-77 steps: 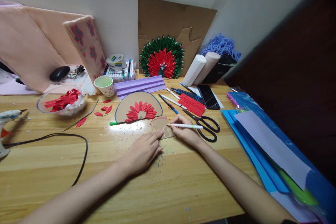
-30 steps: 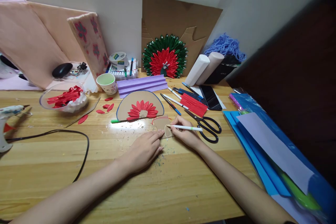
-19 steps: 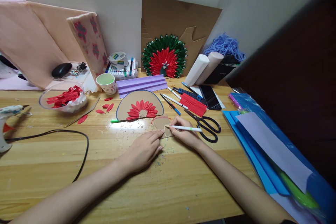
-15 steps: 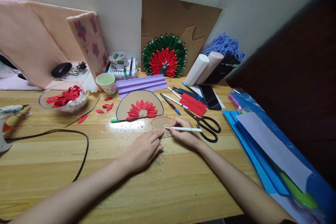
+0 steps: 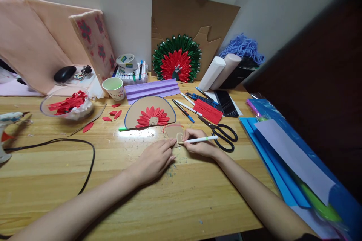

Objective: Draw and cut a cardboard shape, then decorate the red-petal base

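My left hand [image 5: 154, 160] lies flat on the wooden desk [image 5: 113, 192], fingers stretched out, its fingertips pressing the edge of a small brown cardboard piece [image 5: 174, 131]. My right hand [image 5: 199, 144] is closed round a white pen [image 5: 202, 139], and the pen tip touches that cardboard piece. Just behind it lies a half-round cardboard [image 5: 149, 110] with a blue outline and a red paper flower [image 5: 152, 116] glued on. A green marker [image 5: 127, 128] lies along its straight edge.
Black scissors [image 5: 223, 132], pens and red folded paper [image 5: 207, 110] lie right of my hands. Blue paper sheets [image 5: 285, 158] fill the right side. A bowl of red petals [image 5: 68, 105], a paper cup [image 5: 113, 87], a glue gun [image 5: 8, 120] and its black cable [image 5: 85, 158] are at left.
My right hand has shifted slightly, moving the pen tip lower along the small cardboard piece. My left hand keeps holding the piece down. The view has tilted a little.
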Tool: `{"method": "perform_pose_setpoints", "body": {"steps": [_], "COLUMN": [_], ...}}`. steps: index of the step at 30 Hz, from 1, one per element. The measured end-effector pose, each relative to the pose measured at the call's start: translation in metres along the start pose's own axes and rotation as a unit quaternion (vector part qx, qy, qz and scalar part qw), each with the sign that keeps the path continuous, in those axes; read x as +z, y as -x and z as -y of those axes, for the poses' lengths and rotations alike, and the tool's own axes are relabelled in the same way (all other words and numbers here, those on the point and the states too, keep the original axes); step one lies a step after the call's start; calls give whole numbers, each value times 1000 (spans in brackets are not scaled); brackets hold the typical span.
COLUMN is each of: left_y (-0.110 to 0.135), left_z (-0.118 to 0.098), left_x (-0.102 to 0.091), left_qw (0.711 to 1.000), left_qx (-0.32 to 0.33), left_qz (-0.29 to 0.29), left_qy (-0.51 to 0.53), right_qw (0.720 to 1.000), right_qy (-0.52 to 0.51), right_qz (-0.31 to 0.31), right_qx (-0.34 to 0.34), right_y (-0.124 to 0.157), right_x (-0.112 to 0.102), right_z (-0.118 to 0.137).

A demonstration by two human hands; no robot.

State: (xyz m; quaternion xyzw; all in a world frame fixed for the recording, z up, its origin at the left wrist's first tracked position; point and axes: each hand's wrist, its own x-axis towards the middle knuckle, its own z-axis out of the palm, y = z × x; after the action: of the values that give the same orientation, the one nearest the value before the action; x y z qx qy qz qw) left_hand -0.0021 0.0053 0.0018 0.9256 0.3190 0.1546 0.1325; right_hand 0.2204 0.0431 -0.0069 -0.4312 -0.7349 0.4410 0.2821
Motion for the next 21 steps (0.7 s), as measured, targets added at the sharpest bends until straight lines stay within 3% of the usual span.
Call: {"method": "perform_pose_setpoints", "body": {"steps": [18, 21], "left_y": [0, 1], "left_z": [0, -1], "left_x": [-2, -2], "left_qw": [1000, 1000], "left_qx": [0, 1], "left_qz": [-4, -6], "left_qy": [7, 6], "right_qw": [999, 998], "right_qy": [-26, -64], "right_qz": [25, -11], "right_qx": [7, 2], "right_y": [0, 0], "right_x": [-4, -3], "right_z": [0, -2]}}
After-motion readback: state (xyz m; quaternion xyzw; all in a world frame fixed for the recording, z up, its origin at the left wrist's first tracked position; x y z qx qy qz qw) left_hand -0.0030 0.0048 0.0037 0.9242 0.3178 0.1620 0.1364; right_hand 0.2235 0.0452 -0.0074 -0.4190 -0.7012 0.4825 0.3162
